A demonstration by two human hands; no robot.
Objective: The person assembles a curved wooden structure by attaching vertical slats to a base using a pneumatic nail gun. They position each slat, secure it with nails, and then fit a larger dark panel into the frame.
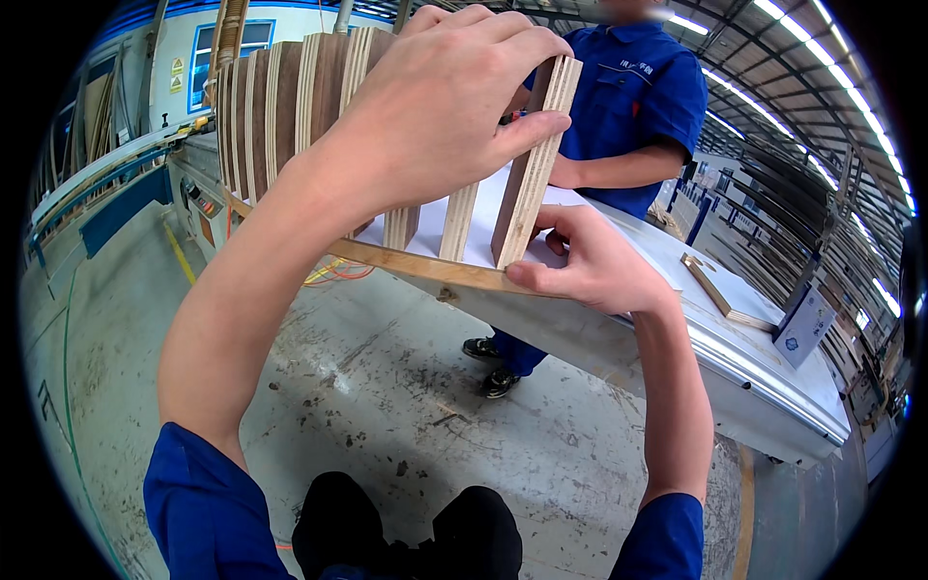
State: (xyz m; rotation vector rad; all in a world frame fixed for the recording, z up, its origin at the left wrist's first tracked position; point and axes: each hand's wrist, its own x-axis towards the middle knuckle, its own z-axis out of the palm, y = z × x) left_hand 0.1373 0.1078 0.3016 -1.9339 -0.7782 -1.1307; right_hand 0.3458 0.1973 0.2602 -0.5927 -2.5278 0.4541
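A plywood board [537, 159] stands on end, slightly tilted, near the edge of the white worktable [483, 215]. My left hand [435, 106] is closed over its top, with the thumb on the near side and the fingers over the upper end. Low down, my right hand [599, 256] grips the board's bottom end between thumb and fingers; part of that contact is hidden. To the left stand several similar plywood boards [280, 101] in a row, with layered edges toward me. My left forearm and hand cover some of them.
Across the table stands a co-worker in blue [628, 106], one forearm near the tabletop. A flat panel [735, 290] and a white box [804, 324] are on the table's right. A wooden strip [425, 263] runs along the near edge. Orange cables [338, 271] hang below.
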